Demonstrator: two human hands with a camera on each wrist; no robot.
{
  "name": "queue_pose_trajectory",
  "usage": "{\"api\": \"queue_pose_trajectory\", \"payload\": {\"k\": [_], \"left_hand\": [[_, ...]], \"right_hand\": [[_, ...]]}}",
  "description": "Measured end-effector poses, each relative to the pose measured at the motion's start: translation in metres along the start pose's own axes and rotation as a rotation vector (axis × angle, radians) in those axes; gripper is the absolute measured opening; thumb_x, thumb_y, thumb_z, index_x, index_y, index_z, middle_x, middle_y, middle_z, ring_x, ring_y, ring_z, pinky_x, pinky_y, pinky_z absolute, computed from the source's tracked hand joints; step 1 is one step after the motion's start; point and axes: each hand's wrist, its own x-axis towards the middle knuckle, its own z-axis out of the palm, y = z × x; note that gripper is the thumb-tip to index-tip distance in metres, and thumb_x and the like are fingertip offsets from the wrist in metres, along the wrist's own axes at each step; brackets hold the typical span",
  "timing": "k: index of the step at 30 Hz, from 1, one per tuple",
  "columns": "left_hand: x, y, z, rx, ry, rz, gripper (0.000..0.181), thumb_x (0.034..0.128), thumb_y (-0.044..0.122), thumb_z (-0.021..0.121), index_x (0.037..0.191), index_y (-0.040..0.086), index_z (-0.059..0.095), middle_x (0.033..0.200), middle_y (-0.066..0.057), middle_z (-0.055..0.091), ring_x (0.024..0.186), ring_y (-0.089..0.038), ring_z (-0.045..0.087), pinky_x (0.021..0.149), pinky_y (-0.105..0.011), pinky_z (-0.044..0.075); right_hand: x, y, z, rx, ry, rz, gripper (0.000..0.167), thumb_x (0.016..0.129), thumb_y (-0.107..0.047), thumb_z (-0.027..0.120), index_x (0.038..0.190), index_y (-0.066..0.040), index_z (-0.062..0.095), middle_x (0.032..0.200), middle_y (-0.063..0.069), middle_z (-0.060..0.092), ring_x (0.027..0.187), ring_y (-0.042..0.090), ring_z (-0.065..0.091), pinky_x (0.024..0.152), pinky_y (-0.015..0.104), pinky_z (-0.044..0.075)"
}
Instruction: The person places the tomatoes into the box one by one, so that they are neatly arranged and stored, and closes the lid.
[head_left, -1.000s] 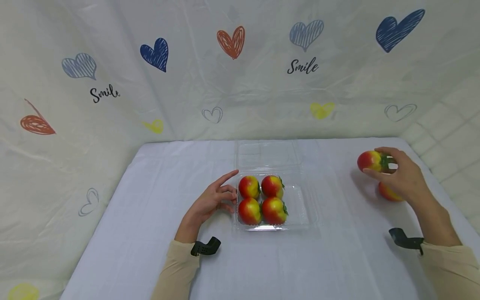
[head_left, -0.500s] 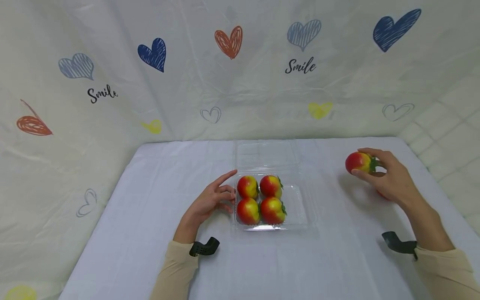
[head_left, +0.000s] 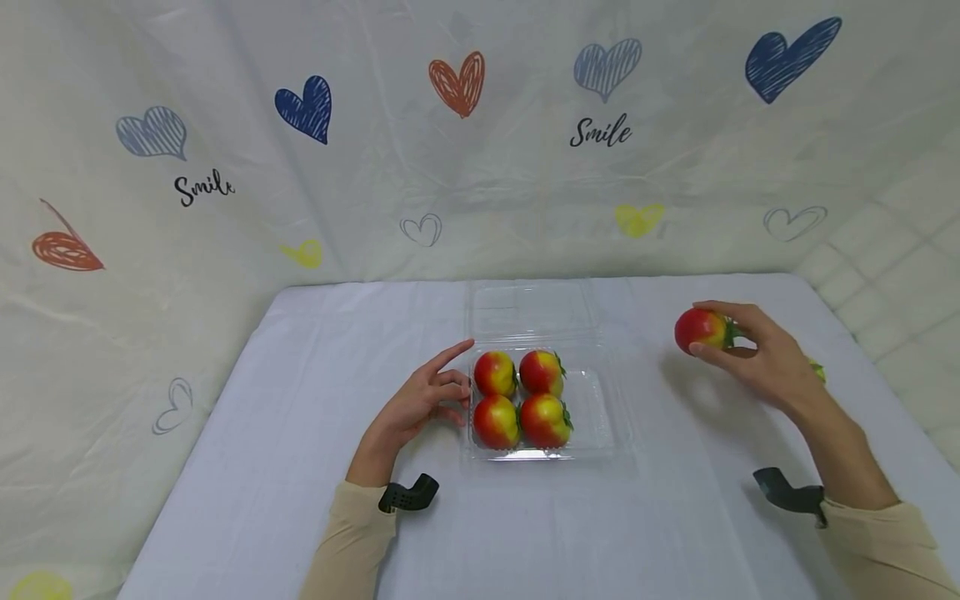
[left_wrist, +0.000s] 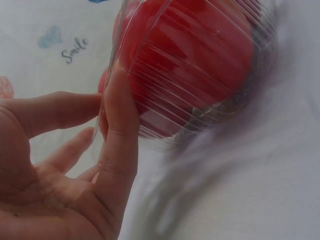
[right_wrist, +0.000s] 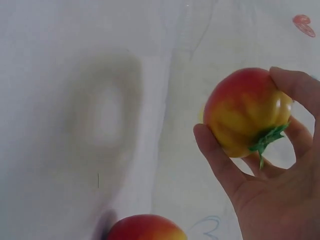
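My right hand holds a red-and-yellow tomato with a green leafy top, raised above the table at the right. In the right wrist view the thumb and fingers pinch this tomato by its sides. A second tomato lies on the table, mostly hidden behind the right hand. At the middle stands a clear plastic clamshell box, its lid folded back. Several tomatoes fill its left part. My left hand is at the box's left side, pinching the thin rim between thumb and finger.
A white cloth covers the table. A pale curtain printed with hearts hangs behind it and along the left. Each wrist wears a black camera mount.
My right hand has carried its tomato leftward, away from the one on the table. The left hand and the box stay in place, apart from a slight shift of the view.
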Motion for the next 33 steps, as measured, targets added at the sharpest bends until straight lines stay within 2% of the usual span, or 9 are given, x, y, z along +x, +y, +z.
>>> {"api": "queue_pose_trajectory", "payload": {"k": [4, 10, 15, 20, 25, 33], "left_hand": [[0.0, 0.0, 0.0, 0.0, -0.003, 0.004, 0.07, 0.1019, 0.008, 0.058, 0.164, 0.026, 0.032, 0.092, -0.001, 0.062, 0.081, -0.016, 0.062, 0.068, -0.029, 0.064], [0.0, 0.0, 0.0, 0.002, 0.001, 0.005, 0.069, 0.102, 0.008, 0.059, 0.164, 0.027, 0.034, 0.092, -0.001, 0.062, 0.08, -0.016, 0.062, 0.069, -0.029, 0.064], [0.0, 0.001, 0.001, 0.0, -0.001, 0.004, 0.069, 0.102, 0.009, 0.059, 0.164, 0.026, 0.033, 0.092, -0.001, 0.062, 0.08, -0.016, 0.062, 0.069, -0.029, 0.064], [0.0, 0.001, 0.001, 0.006, -0.011, 0.014, 0.069, 0.1024, 0.009, 0.058, 0.164, 0.024, 0.032, 0.092, 0.0, 0.062, 0.081, -0.016, 0.062, 0.069, -0.029, 0.064], [0.001, 0.002, 0.002, 0.007, -0.013, 0.019, 0.069, 0.1028, 0.009, 0.058, 0.164, 0.024, 0.031, 0.092, 0.0, 0.062, 0.081, -0.016, 0.061, 0.069, -0.03, 0.064], [0.0, 0.002, 0.002, -0.002, -0.002, 0.004, 0.069, 0.1024, 0.008, 0.059, 0.164, 0.027, 0.033, 0.091, 0.0, 0.062, 0.08, -0.016, 0.062, 0.069, -0.029, 0.064]], "right_hand": [[0.0, -0.002, 0.002, 0.039, -0.041, 0.004, 0.07, 0.092, -0.034, 0.079, 0.154, -0.021, 0.049, 0.152, 0.019, 0.045, 0.124, 0.036, 0.047, 0.075, -0.004, 0.039], [0.002, -0.006, 0.005, 0.077, -0.086, 0.003, 0.081, 0.088, -0.028, 0.084, 0.158, -0.021, 0.043, 0.158, 0.021, 0.039, 0.127, 0.048, 0.048, 0.074, -0.001, 0.043], [0.003, -0.009, 0.008, 0.088, -0.086, -0.001, 0.084, 0.087, -0.025, 0.085, 0.158, -0.021, 0.041, 0.158, 0.023, 0.037, 0.131, 0.056, 0.046, 0.073, -0.001, 0.043], [0.001, -0.014, 0.01, 0.136, -0.061, -0.017, 0.08, 0.089, -0.023, 0.083, 0.158, -0.02, 0.042, 0.158, 0.022, 0.038, 0.131, 0.057, 0.048, 0.075, -0.003, 0.044], [0.0, -0.019, 0.013, 0.151, -0.059, -0.01, 0.078, 0.091, -0.028, 0.082, 0.158, -0.02, 0.042, 0.159, 0.02, 0.039, 0.13, 0.055, 0.051, 0.076, -0.002, 0.044], [-0.003, -0.027, 0.018, 0.135, -0.064, 0.045, 0.081, 0.09, -0.036, 0.081, 0.159, -0.025, 0.04, 0.161, 0.02, 0.038, 0.13, 0.055, 0.052, 0.074, 0.002, 0.047]]}}
